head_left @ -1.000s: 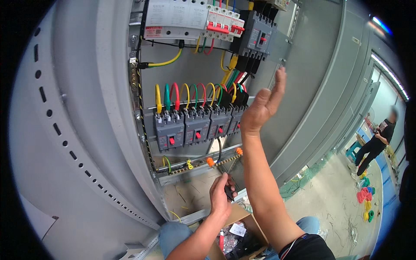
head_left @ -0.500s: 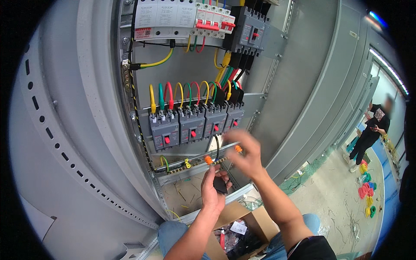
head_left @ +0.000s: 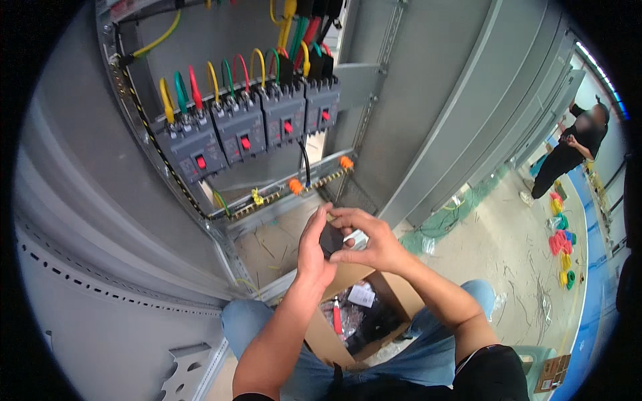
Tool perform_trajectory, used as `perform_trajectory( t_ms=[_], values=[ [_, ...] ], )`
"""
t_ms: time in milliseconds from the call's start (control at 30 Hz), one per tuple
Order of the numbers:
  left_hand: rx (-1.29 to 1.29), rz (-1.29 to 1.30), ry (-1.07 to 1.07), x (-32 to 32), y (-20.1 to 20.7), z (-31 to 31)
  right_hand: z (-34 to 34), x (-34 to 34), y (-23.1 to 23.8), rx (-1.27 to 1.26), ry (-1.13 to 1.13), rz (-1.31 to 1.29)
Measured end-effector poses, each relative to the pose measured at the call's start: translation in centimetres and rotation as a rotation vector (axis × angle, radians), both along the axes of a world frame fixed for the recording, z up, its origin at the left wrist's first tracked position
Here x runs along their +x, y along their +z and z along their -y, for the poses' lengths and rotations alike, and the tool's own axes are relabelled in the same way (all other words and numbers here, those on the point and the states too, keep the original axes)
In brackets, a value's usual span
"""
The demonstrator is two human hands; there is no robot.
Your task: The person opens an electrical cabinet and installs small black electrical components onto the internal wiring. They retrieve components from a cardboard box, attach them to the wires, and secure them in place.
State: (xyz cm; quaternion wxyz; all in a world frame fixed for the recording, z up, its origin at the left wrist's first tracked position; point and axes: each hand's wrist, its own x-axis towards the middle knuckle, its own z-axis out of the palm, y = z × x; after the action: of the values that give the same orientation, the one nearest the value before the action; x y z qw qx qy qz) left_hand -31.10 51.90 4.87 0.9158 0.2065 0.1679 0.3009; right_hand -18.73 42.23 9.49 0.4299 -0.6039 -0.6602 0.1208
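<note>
A flat black piece point(head_left: 330, 239), its exact kind not clear, is held upright in front of the cabinet. The fingers and palm of my left hand point(head_left: 313, 250) are closed about its left side. My right hand point(head_left: 374, 244) curls around it from the right, with the thumb at its lower edge and the fingertips near its top. Beneath both hands, between my knees, an open cardboard box point(head_left: 321, 341) holds clear plastic bags, black parts, a white paper slip point(head_left: 361, 295) and a red-handled tool point(head_left: 337, 319).
Grey circuit breakers point(head_left: 242, 137) with red toggles and coloured cables line the cabinet ahead. Below runs a metal rail point(head_left: 271, 187) with orange clips point(head_left: 295, 186). At far right stands a person point(head_left: 578, 150), near coloured wire coils point(head_left: 562, 242) and wire scraps on the floor.
My right hand has come down and left from the rail to the black piece, joining my left hand. The view has tilted downward, showing more of the box and my legs.
</note>
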Motion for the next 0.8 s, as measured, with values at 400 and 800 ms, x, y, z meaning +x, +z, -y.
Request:
perform_trajectory(
  t_ms=[400,800],
  values=[
    [0.177,-0.079,-0.048,-0.1,0.6,-0.4,0.0,2.9,-1.7,-0.089,-0.162,-0.801],
    [0.457,-0.223,0.06,-0.5,1.6,-0.3,0.3,2.5,1.7,-0.197,-0.081,-0.474]
  ],
)
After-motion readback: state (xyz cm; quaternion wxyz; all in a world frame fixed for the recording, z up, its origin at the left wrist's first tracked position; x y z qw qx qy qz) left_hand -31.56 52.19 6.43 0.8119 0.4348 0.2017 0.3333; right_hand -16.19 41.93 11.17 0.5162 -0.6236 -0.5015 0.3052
